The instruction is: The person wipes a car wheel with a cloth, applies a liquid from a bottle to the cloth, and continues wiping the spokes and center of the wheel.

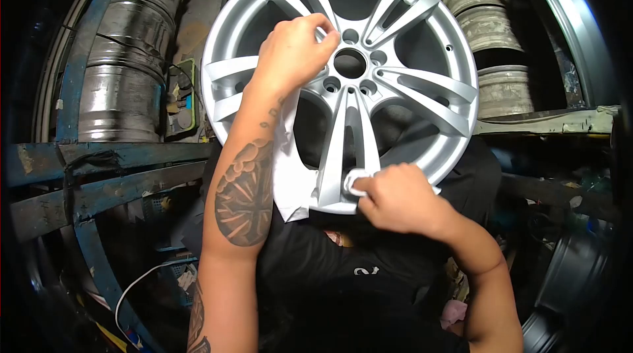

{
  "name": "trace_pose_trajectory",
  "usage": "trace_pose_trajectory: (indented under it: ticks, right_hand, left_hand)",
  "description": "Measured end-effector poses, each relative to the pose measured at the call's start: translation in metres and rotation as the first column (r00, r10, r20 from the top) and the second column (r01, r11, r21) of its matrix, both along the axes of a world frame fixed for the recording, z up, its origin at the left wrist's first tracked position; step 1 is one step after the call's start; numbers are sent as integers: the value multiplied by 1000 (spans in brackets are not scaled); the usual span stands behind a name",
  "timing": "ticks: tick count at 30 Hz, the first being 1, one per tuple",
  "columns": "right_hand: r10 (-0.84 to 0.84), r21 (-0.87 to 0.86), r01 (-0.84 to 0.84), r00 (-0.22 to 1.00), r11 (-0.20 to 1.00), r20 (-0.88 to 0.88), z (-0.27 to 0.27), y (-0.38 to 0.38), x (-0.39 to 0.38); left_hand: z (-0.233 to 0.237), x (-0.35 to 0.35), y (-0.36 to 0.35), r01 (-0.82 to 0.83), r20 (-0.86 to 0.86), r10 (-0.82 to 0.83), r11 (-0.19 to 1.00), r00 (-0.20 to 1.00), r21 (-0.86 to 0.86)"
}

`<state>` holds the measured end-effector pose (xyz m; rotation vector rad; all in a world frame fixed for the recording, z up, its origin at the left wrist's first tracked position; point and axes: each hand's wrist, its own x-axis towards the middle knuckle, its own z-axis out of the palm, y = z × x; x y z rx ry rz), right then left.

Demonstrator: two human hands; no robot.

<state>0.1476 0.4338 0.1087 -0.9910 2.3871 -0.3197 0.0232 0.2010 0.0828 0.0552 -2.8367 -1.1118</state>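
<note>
A silver alloy wheel (333, 181) with paired spokes lies tilted across my lap, its outer side towards me. My left hand (297, 53) is closed around a spoke just left of the centre hole, with thumb and forefinger curled together; its other fingertips are hidden. In my right hand (405, 200) is a bunched white cloth (357, 181), pressed against the lower spoke near the rim's bottom edge. Another white cloth (290, 178) lies beneath my left forearm, partly under the wheel's lower left side.
Bare metal wheel barrels (125, 99) are stacked at the left, and worn ones (504, 89) at the right. Blue metal frame bars (132, 155) run along the left side. A green-edged tray (191, 99) sits behind them. A dark wheel (570, 274) stands at lower right.
</note>
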Motion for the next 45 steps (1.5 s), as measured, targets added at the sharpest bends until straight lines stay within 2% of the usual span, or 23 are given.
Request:
trace_pose_trajectory:
  ticks: [1,4,8,12,15,16,20,23,24,25,27,28,30,31,33,34,36,38,41,42,43,45]
  right_hand:
    - [31,-15,-31,999,999,-26,-1,-1,13]
    - [102,84,-103,995,991,16,6,-12,17]
    - [192,154,-200,979,968,63,22,-16,16]
    - [147,174,-160,985,972,88,8,-23,7]
    - [193,246,-213,976,946,102,35,-29,16]
    - [169,207,-175,984,962,47,25,-27,16]
    - [239,192,-231,971,954,-23,10,-24,11]
    - [267,225,-257,964,940,-14,16,-28,10]
    - [289,241,-273,957,931,-31,18,-26,12]
    - [312,254,-289,949,923,-56,21,-23,14]
    - [365,283,-332,928,900,-71,27,-19,22]
    - [347,329,-337,937,882,28,34,-25,13]
    - [369,295,-338,928,893,-52,23,-22,13]
    - [375,276,-337,922,900,-99,19,-21,12]
    - [333,261,-302,940,917,-81,20,-25,11]
    - [312,255,-287,948,924,-63,21,-27,12]
    - [285,286,-272,959,919,-4,14,-29,12]
    - [293,295,-264,954,918,-60,25,-26,24]
    - [295,330,-259,953,908,-65,28,-30,28]
    - [309,344,-260,946,902,-97,16,-27,26]
    - [318,355,-252,938,900,-140,8,-26,25]
    - [439,464,-309,875,830,-204,23,-28,36]
  left_hand:
    - [2,0,2,32,14,-32,999,999,15]
    - [6,2,9,119,30,-120,993,992,24]
    - [-1,7,12,154,7,-155,987,988,53]
    - [0,16,8,176,23,-177,984,984,39]
    - [7,19,0,187,52,-191,980,980,74]
    - [5,21,-3,188,35,-191,980,981,70]
    - [1,25,-11,282,187,-289,957,939,63]
    - [1,25,-11,411,204,-435,899,877,153]
    - [12,27,-8,426,267,-474,877,839,220]
    - [5,26,-4,450,196,-485,871,852,198]
    - [7,29,3,410,202,-436,898,877,159]
    - [6,31,5,402,177,-429,900,886,170]
    - [7,29,12,396,106,-418,900,902,180]
    - [6,26,15,424,53,-444,879,894,219]
    - [-5,24,20,471,-39,-483,830,875,299]
    - [-12,26,25,461,-139,-440,834,887,303]
    - [-20,26,33,434,-236,-371,835,898,339]
    - [-23,21,43,388,-329,-264,829,906,402]
    - [-25,25,51,313,-157,-272,783,949,538]
    - [-27,26,49,385,-133,-363,829,922,406]
    - [-35,29,50,459,-182,-424,849,887,262]
    - [-45,39,51,510,-126,-494,843,860,171]
